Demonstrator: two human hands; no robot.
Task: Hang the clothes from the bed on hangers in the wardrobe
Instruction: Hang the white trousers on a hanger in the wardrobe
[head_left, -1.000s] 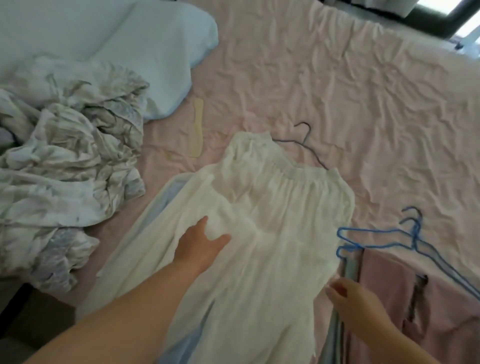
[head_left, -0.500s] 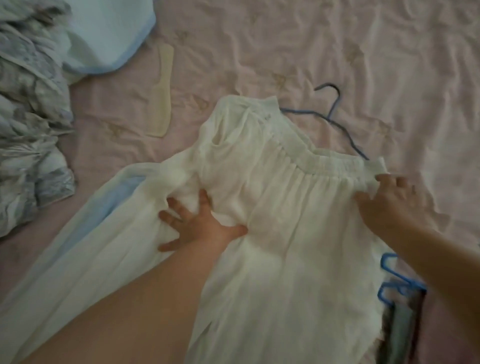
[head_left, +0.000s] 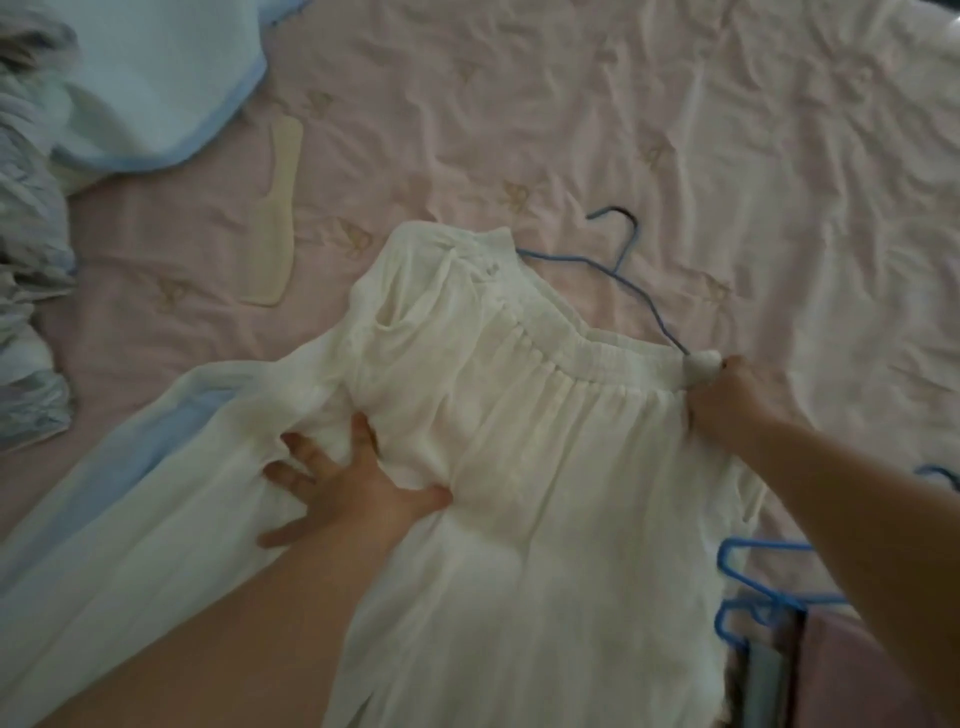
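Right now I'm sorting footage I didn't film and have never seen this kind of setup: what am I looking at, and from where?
There is no machine here. A camera worn on a person's head looks down at their two bare hands over a bed with a pink sheet. A white garment lies spread on it, with a blue hanger partly tucked under its top edge. The left hand presses flat on the cloth, fingers spread. The right hand grips the garment's top corner. Nearby lie a cream comb, a pale blue pillow, and more blue hangers at the lower right.

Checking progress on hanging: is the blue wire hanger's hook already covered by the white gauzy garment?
No, the blue wire hanger's hook lies bare on the pink sheet beyond the white gauzy garment.
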